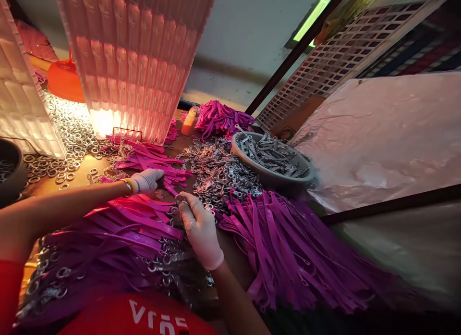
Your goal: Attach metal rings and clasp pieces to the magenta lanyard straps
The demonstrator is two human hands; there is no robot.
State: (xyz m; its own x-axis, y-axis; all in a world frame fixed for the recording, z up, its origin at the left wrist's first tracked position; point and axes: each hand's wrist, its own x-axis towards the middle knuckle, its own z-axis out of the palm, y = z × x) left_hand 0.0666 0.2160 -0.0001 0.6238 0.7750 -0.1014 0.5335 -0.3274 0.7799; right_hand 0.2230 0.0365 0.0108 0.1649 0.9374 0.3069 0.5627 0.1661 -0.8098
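Note:
My left hand (146,181), in a white knit glove, is closed at one end of a short purple strap (170,187). At the strap's other end, my right hand (200,227), in a thin white glove, pinches a small round metal fitting (179,199). The strap runs taut between the two hands. Below my hands lies a pile of purple straps (133,224) with metal rings on their ends. More purple straps (154,162) lie just beyond my left hand. A heap of metal clips (212,169) sits beyond my right hand.
A grey basin (309,177) of metal clips stands at right, above a spread of long purple straps (281,239). Loose metal rings (68,133) cover the left side under an orange lamp (66,80). Translucent ribbed panels (137,61) rise there. A bottle (189,123) stands at the back.

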